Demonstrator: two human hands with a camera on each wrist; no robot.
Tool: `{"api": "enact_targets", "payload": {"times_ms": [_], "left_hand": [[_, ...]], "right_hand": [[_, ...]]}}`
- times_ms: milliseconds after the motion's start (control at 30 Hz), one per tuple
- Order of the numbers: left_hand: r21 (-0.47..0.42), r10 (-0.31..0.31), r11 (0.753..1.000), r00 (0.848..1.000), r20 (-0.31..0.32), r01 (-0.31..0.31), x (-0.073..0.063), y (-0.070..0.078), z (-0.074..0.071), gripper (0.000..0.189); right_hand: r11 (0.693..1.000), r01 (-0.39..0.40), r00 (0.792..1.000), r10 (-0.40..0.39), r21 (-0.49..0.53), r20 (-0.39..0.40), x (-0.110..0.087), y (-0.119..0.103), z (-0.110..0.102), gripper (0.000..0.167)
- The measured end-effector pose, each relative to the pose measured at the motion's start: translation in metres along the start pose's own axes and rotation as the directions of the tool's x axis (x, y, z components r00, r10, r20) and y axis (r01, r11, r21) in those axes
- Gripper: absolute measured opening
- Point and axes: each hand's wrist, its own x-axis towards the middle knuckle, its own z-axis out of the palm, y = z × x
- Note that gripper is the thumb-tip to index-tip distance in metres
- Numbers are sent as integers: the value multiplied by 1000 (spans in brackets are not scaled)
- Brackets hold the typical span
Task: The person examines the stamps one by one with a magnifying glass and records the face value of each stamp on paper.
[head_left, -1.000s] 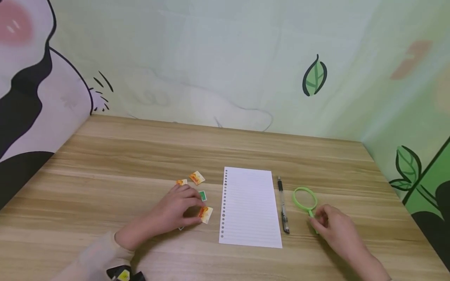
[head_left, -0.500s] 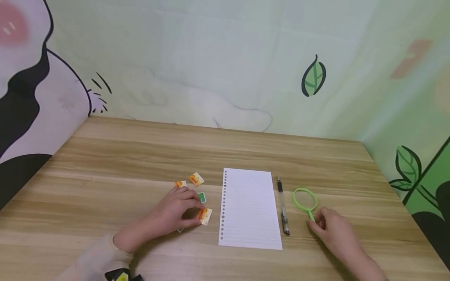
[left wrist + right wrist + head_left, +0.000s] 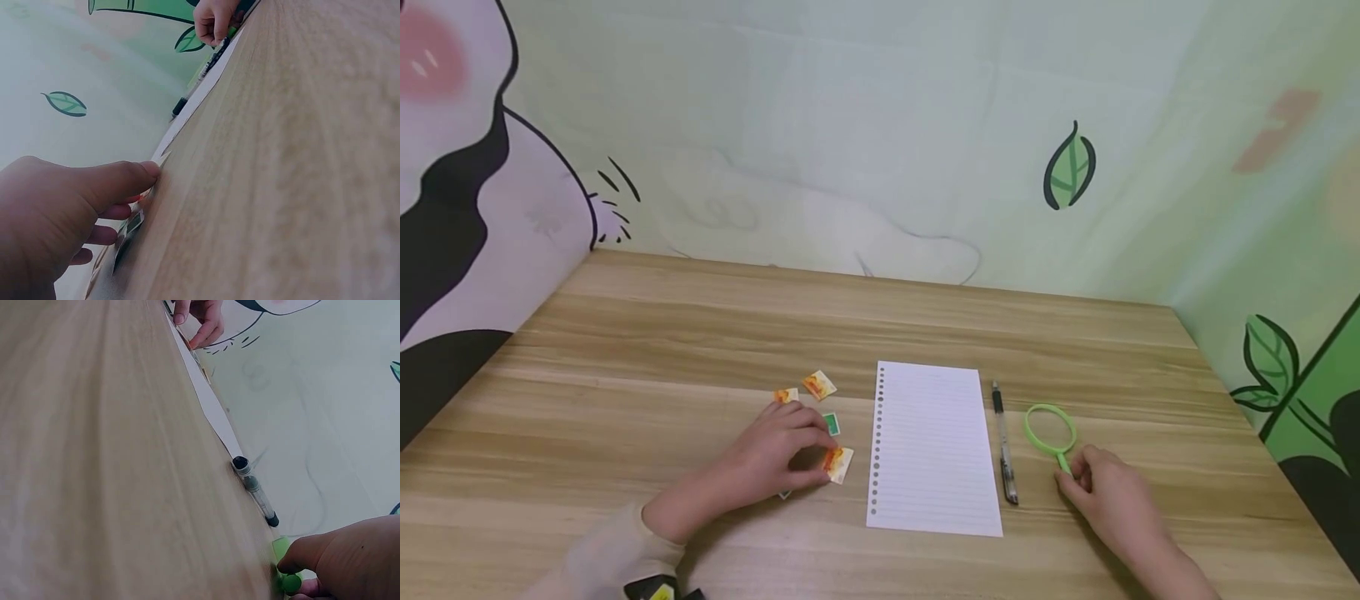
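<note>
Pinched in right hand (image 3: 1112, 496): green magnifying glass (image 3: 1062, 455), lower right of the head frame. Pinched at left edge by left hand (image 3: 775, 450): orange card (image 3: 840, 466), lower centre. Possible fault: creasing or slipping of card, through uneven pressure. Visible in right-wrist view, hidden in head view: rounded handle end (image 3: 291, 583).

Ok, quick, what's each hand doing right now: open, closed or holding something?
Left hand: holding an orange-and-white card by its edges.
Right hand: holding the green magnifying glass by its handle.

Head view forward-down over table (image 3: 700, 333), low wrist views near left hand (image 3: 773, 457), right hand (image 3: 1112, 496), sharing paper (image 3: 934, 450)
</note>
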Motion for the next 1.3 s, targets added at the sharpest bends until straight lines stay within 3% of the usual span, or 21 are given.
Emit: {"api": "enact_targets", "payload": {"times_ms": [500, 800, 1167, 1300], "left_hand": [[4, -2, 1000, 1000, -11, 2, -2, 2, 0, 28], [-6, -20, 1000, 1000, 4, 20, -1, 4, -2, 29], [-21, -25, 999, 1000, 12, 25, 1, 3, -3, 29], [-27, -39, 999, 999, 18, 39, 0, 4, -4, 29]], "right_hand": [[999, -39, 999, 38, 16, 29, -1, 3, -4, 15], [1000, -8, 1000, 9, 13, -30, -4, 3, -8, 15], [1000, 12, 999, -12, 0, -43, -4, 3, -16, 15], [998, 55, 994, -57, -20, -97, -2, 0, -18, 13]]}}
